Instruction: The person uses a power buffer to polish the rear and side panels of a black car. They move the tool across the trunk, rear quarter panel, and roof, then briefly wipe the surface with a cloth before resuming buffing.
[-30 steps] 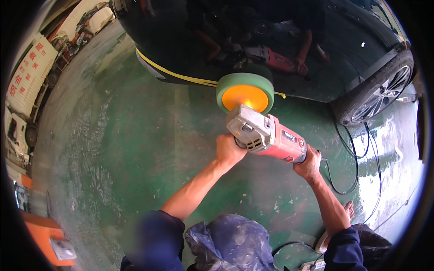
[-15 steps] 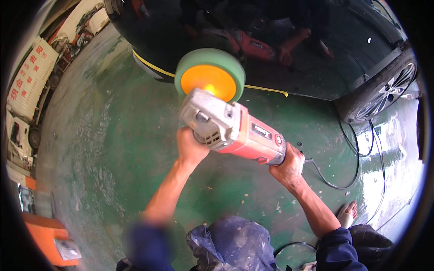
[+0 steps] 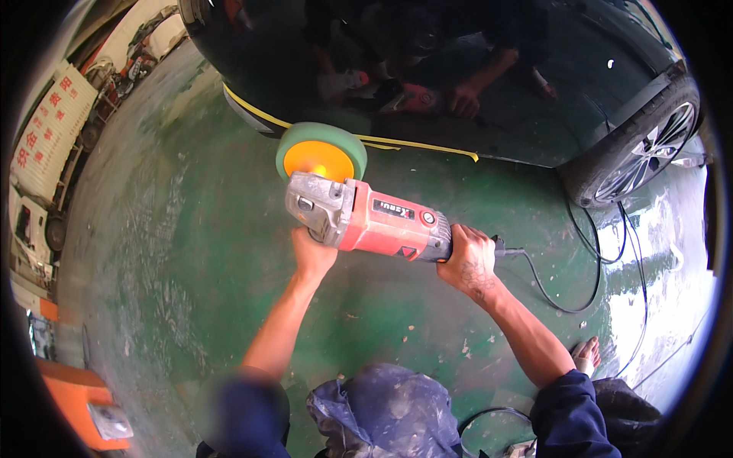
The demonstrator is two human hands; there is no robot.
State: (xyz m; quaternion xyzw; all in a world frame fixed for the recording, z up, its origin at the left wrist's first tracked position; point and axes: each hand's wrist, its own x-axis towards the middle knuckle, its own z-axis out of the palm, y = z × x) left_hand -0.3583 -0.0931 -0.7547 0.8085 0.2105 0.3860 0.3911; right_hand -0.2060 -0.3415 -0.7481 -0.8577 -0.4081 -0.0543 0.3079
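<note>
A red power polisher [image 3: 385, 221] with a grey metal head lies across both my hands. My left hand [image 3: 311, 253] is closed under its head; the fingers are partly hidden behind the tool. My right hand [image 3: 467, 259] wraps round the dark rear end, where the cord comes out. At the far end, the round green foam pad [image 3: 284, 149] with its orange backing plate [image 3: 336, 156] is at the lower edge of a glossy black car panel [image 3: 427, 107]. Whether the pad touches the panel I cannot tell. Yellow tape [image 3: 427, 149] runs along that edge.
A car wheel [image 3: 649, 156] stands at the right. The black power cord [image 3: 546, 294] loops over the green floor [image 3: 229, 229] near it. An orange box-shaped thing [image 3: 76, 397] is at the lower left, and a white truck [image 3: 50, 141] stands at the far left.
The polisher has come down and left, nearer to me, and turned more level. Its pad has moved from over the black panel to the taped lower edge. Both hands stay on it.
</note>
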